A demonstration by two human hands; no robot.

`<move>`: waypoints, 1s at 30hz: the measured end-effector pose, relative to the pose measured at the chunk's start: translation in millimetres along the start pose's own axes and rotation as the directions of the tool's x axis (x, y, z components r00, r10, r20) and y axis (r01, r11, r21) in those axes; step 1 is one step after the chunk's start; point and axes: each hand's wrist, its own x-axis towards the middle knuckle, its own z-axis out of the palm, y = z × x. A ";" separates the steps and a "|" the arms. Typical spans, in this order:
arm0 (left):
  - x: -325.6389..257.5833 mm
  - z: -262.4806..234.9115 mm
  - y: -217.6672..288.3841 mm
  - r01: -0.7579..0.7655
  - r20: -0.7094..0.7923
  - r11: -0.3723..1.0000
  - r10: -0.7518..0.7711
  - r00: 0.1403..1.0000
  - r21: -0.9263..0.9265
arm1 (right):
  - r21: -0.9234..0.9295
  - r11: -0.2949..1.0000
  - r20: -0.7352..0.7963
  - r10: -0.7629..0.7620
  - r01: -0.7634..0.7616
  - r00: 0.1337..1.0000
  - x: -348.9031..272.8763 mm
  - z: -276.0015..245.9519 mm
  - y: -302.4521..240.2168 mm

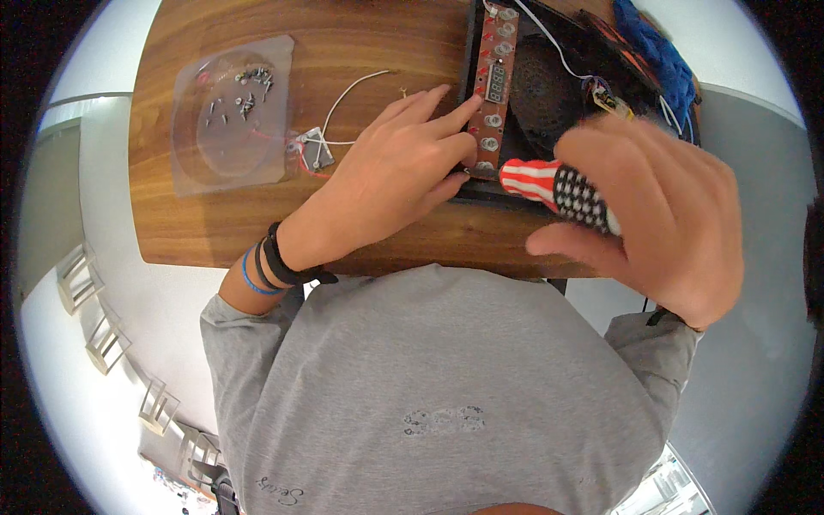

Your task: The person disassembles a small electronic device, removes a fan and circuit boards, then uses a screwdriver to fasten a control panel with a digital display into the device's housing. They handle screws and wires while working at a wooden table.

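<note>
A narrow brown circuit board point(491, 120) with a small digit display and several round clear buttons lies along the left side of an open black casing point(468, 94). My left hand point(403, 159) rests against the board's left edge, its fingers stretched out and holding nothing. A screwdriver point(558, 189) with a red, white and black starred handle is in my right hand point(661, 197). It lies tilted, pointing left at the near end of the board. Whether its tip touches a screw is not clear.
On the wooden table point(360, 43), a clear plastic tray point(279, 103) at the left holds several loose screws point(249, 105). Beside it sits a small metal part point(318, 150) with white and red wires. A blue cloth-like bundle point(657, 51) lies at the far right, near loose wires.
</note>
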 end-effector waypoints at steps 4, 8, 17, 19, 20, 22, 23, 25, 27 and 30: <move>-4.7 0.9 1.2 0.028 0.001 0.999 -0.028 1.000 0.027 | 0.117 0.985 -0.096 -0.113 0.124 0.989 3.2 15.3 29.1; 0.6 -3.5 -1.1 -0.001 0.016 1.000 0.001 1.000 -0.001 | 0.049 0.999 0.105 -0.015 0.010 0.994 -4.6 -4.4 21.2; -2.4 -2.8 -1.8 0.028 0.031 1.000 -0.028 0.999 0.003 | 0.117 0.988 0.025 -0.106 0.102 0.994 -8.4 6.7 26.0; -2.2 -2.4 -1.0 0.042 0.031 0.999 -0.042 0.999 0.000 | 0.037 0.999 0.023 -0.040 0.039 0.999 -9.7 5.1 21.7; -1.5 -2.8 -0.5 0.040 0.027 0.999 -0.039 0.999 -0.006 | 0.026 0.999 -0.007 -0.021 0.021 1.000 -9.1 6.0 20.3; -0.5 -2.6 0.6 0.037 0.021 0.999 -0.037 0.999 -0.016 | 0.101 0.992 -0.114 -0.062 0.074 0.991 -2.9 14.7 20.4; -0.1 -2.8 1.2 0.039 0.018 0.999 -0.038 0.999 -0.017 | 0.128 0.986 -0.138 -0.090 0.108 0.986 -0.9 16.6 22.0; -0.5 -3.3 1.9 0.044 0.022 0.999 -0.043 0.999 -0.018 | 0.144 0.976 -0.068 -0.153 0.161 0.986 -2.9 13.3 26.9; 0.6 -3.7 2.1 0.049 0.035 0.999 -0.048 0.998 -0.021 | 0.141 0.974 -0.010 -0.181 0.180 0.984 -7.4 9.4 28.3; 1.4 -3.3 2.1 0.051 0.028 0.998 -0.050 0.998 -0.023 | 0.093 0.985 0.090 -0.151 0.142 0.985 -7.8 -3.2 19.3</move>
